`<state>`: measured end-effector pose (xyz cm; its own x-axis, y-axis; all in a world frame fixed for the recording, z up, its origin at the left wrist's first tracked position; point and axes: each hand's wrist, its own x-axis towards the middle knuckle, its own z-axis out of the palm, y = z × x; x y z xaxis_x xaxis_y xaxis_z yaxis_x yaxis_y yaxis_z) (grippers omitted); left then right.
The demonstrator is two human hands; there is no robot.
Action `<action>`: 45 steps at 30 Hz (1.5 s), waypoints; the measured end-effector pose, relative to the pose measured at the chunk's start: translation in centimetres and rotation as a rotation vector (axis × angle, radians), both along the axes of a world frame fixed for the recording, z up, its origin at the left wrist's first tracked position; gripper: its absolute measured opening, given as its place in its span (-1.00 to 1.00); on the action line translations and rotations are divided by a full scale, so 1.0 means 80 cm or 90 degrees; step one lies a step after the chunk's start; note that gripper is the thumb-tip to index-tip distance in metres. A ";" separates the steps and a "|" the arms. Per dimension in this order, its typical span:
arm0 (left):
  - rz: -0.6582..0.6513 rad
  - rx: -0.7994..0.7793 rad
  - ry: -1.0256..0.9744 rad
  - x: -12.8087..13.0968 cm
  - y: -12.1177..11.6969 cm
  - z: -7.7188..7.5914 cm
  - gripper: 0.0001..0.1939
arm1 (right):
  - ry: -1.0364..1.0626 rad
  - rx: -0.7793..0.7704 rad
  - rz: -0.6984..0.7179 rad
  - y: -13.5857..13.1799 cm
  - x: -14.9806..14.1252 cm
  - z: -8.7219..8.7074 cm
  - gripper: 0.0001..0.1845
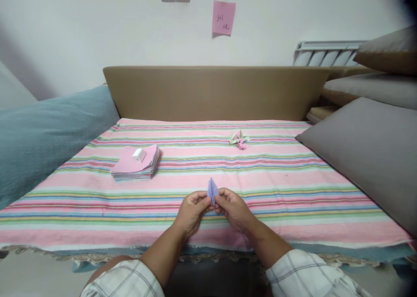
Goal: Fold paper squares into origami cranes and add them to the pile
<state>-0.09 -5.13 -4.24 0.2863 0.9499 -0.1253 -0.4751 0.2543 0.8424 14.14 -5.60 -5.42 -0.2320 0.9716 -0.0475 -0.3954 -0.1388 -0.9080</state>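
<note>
Between my two hands is a small folded piece of purple paper, pointed at the top and creased down its middle. My left hand pinches its left edge between thumb and forefinger. On the opposite edge, my right hand grips it in the same way. The paper is held upright above the striped cloth; its lower end is partly covered by my thumbs. Farther back lies a little cluster of folded paper cranes, pink and pale green.
To the left, a stack of coloured square paper carries a small white block. A striped cloth covers the seat. Grey cushions rise at right, a blue-covered armrest at left, and a brown backrest behind.
</note>
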 end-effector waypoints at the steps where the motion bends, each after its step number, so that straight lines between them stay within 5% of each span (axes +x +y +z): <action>1: 0.014 0.012 0.012 0.001 0.000 -0.001 -0.73 | -0.015 0.010 -0.008 0.000 0.000 -0.001 -0.68; 7: 0.057 0.095 0.066 0.006 -0.001 -0.008 -0.73 | -0.116 0.063 -0.041 -0.001 -0.001 0.002 -0.69; 18: 0.034 0.102 0.036 0.006 -0.002 -0.013 -0.70 | -0.174 0.074 -0.052 -0.006 0.004 0.011 -0.66; 25: 0.094 0.122 0.089 0.006 -0.002 -0.007 -0.68 | -0.132 0.091 -0.023 -0.007 0.001 0.008 -0.68; 35: 0.058 0.153 0.082 0.006 -0.003 0.003 -0.80 | -0.074 0.063 -0.021 0.000 0.004 0.002 -0.67; 45: 0.085 0.016 -0.018 0.005 -0.001 -0.001 -0.59 | -0.123 0.071 -0.046 0.001 0.001 0.002 -0.67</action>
